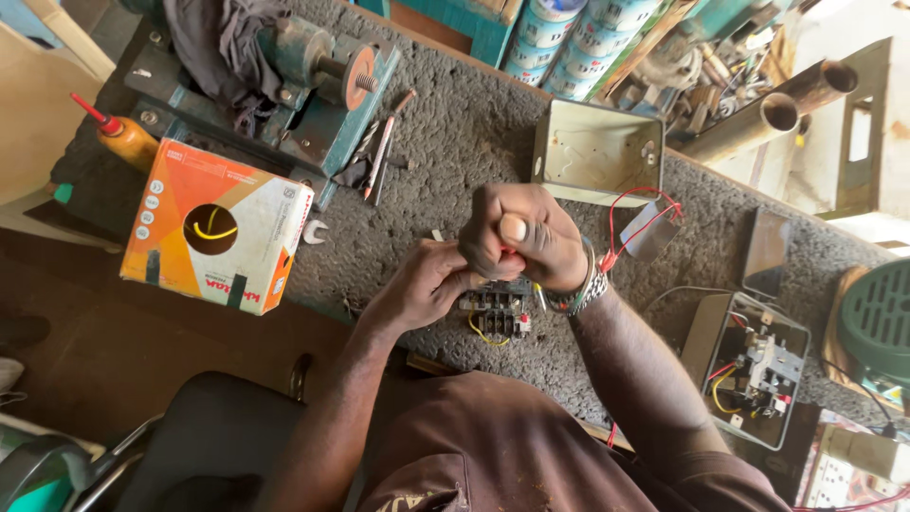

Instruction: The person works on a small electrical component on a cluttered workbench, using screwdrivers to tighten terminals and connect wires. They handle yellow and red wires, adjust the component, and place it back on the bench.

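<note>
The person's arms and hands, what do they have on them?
Both arms are bare up to short brown sleeves. The right wrist wears stacked bracelets, silvery and beaded, with a bit of green. The left hand and right hand have no gloves.

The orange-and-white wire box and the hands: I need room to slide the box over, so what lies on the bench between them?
In the head view, between the wire box and the left hand, only a small white clip-like piece lies on the rough bench top.

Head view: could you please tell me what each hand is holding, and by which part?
The right hand is fisted around a red tool handle, mostly hidden. The left hand steadies the black electrical component at its left end.
</note>
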